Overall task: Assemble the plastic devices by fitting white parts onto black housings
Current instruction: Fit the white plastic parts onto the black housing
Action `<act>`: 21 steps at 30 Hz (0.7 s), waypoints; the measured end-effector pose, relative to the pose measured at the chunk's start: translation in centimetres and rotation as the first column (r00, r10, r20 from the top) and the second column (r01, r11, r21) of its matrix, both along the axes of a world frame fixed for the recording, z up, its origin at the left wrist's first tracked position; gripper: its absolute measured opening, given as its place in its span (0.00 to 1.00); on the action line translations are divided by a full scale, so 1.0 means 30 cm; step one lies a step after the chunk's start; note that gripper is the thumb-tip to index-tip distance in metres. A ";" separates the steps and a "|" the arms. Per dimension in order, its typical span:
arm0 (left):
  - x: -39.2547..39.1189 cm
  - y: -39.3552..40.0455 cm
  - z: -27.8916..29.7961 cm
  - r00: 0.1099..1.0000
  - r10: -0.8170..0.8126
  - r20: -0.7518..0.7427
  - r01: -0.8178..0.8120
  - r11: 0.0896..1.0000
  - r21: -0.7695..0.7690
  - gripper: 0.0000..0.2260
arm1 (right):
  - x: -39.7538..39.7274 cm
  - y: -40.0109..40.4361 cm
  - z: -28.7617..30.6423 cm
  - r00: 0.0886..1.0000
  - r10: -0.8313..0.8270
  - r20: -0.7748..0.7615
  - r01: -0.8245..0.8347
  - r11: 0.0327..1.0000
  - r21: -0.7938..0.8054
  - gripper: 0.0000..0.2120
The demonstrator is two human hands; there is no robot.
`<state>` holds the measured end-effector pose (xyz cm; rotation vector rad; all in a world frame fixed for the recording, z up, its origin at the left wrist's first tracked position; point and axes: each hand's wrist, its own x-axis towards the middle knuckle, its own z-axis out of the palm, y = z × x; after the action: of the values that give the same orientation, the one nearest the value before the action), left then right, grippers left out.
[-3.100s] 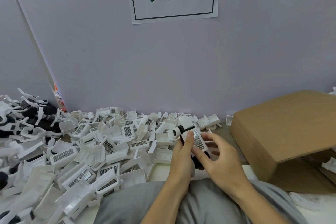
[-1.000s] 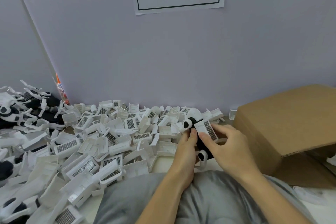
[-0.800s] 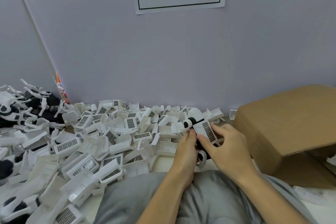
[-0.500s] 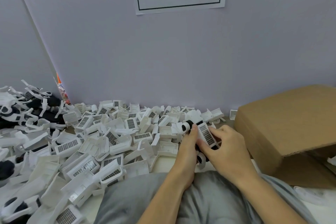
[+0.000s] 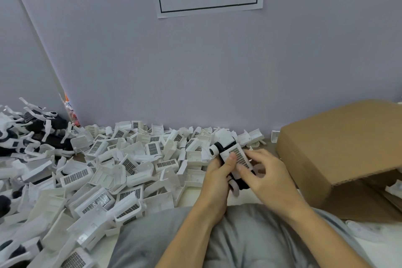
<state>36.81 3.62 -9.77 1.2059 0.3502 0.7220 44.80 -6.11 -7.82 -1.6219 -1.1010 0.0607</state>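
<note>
Left hand [image 5: 218, 173] and right hand [image 5: 264, 175] grips closed on black housing [image 5: 241, 180], thumbs pressing rectangular perforated white part [image 5: 239, 155], left of corrugated cardboard box [image 5: 339, 148], right of heaped white parts [image 5: 121, 167]

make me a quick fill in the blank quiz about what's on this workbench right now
1. Both hands hold one device whose housing is ____.
2. The left hand has its ____ pressing the grilled white part.
3. The box on the right is made of ____.
4. The pile of loose parts is coloured ____.

Missing words: black; thumb; cardboard; white
</note>
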 end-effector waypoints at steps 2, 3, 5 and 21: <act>-0.001 -0.001 0.000 1.000 0.004 0.025 -0.004 1.000 0.029 0.09 | 0.011 -0.009 0.010 0.968 0.093 -0.231 -0.092 0.996 0.014 0.09; -0.003 -0.002 0.001 0.999 0.009 0.037 -0.011 0.999 0.039 0.08 | 0.014 -0.013 0.017 0.942 0.128 -0.309 -0.123 0.992 0.036 0.10; -0.005 -0.001 0.004 0.999 0.000 0.050 -0.004 0.998 0.067 0.09 | 0.012 -0.012 0.027 0.904 0.138 -0.403 -0.117 0.990 0.076 0.12; -0.007 -0.021 0.022 0.994 0.106 -0.002 -0.105 0.988 0.113 0.11 | -0.013 0.031 -0.010 0.894 -0.077 -0.442 0.134 0.986 0.100 0.11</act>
<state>36.59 3.00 -9.11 1.3048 0.3866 0.8379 44.41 -5.16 -8.11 -1.4557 -0.6541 0.2655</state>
